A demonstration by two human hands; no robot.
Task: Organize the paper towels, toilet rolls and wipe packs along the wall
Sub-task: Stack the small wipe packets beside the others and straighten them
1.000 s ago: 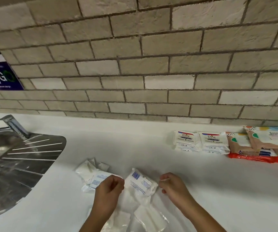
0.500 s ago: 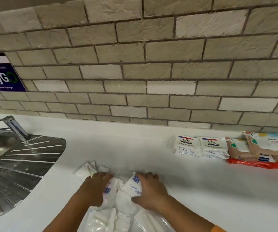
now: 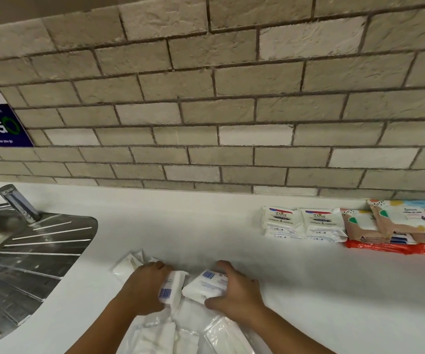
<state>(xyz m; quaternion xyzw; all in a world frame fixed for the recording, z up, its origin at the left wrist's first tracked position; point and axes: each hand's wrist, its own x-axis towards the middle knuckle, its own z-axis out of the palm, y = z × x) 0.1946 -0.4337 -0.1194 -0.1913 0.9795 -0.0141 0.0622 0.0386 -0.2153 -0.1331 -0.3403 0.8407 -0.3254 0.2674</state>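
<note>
Two grips closed: left hand (image 3: 143, 287) round left pack (image 3: 171, 283), right hand (image 3: 235, 295) round right pack (image 3: 206, 282), at counter (image 3: 180, 233) front. Lift clear of pile (image 3: 170, 333); lay flat beside Dove packs (image 3: 302, 223) at wall (image 3: 206, 111).

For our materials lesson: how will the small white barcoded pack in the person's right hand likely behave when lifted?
Probably soft, not stiff: the white pack looks puffy and creased under the right hand. Likely light, as one hand's curled fingers hold it. Flat-sided, so it should not roll; its shiny wrap may slip.
</note>
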